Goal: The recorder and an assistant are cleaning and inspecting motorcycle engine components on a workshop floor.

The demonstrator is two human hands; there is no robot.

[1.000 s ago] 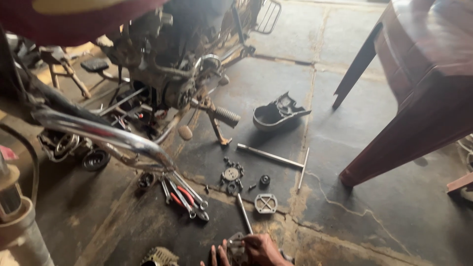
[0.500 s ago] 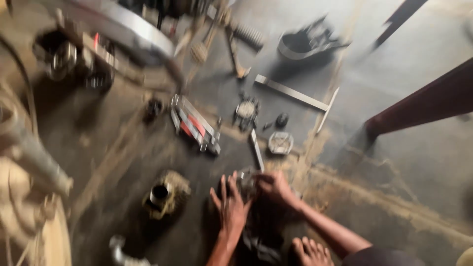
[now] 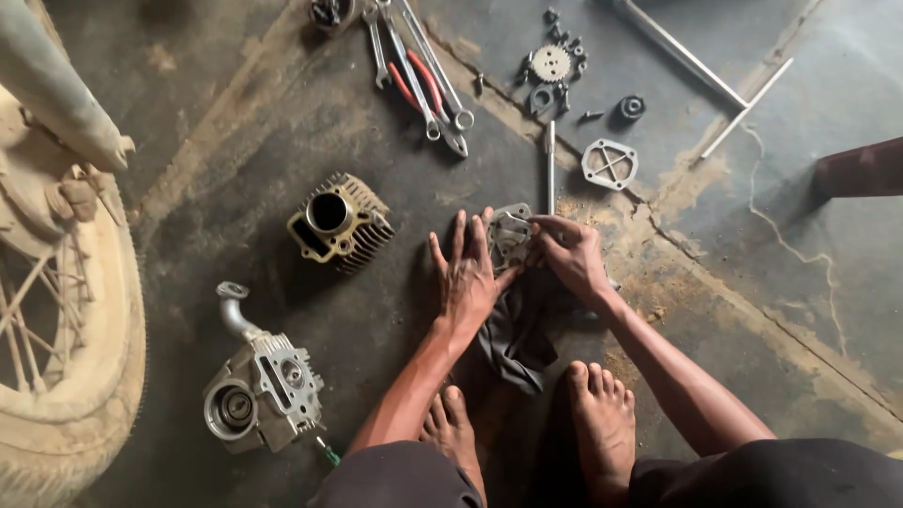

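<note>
My left hand (image 3: 466, 273) lies flat with fingers spread on a dark rag (image 3: 517, 334) spread on the floor, its thumb touching a thin grey metal gasket plate (image 3: 509, 233). My right hand (image 3: 572, 254) pinches the right edge of that plate with its fingertips. My bare feet (image 3: 602, 423) rest on the floor just below the rag. A finned engine cylinder (image 3: 339, 222) sits to the left of my left hand.
A cylinder head with a curved pipe (image 3: 259, 388) lies at lower left beside a dusty spoked wheel (image 3: 66, 329). Wrenches and red-handled pliers (image 3: 419, 80), a sprocket (image 3: 551, 64), a small cover plate (image 3: 609, 163), a long bolt (image 3: 550, 165) and metal rods (image 3: 715, 80) lie farther out.
The view has tilted down and closer to the floor. My hands stay at the plate on the rag; my left hand is now spread flat beside it.
</note>
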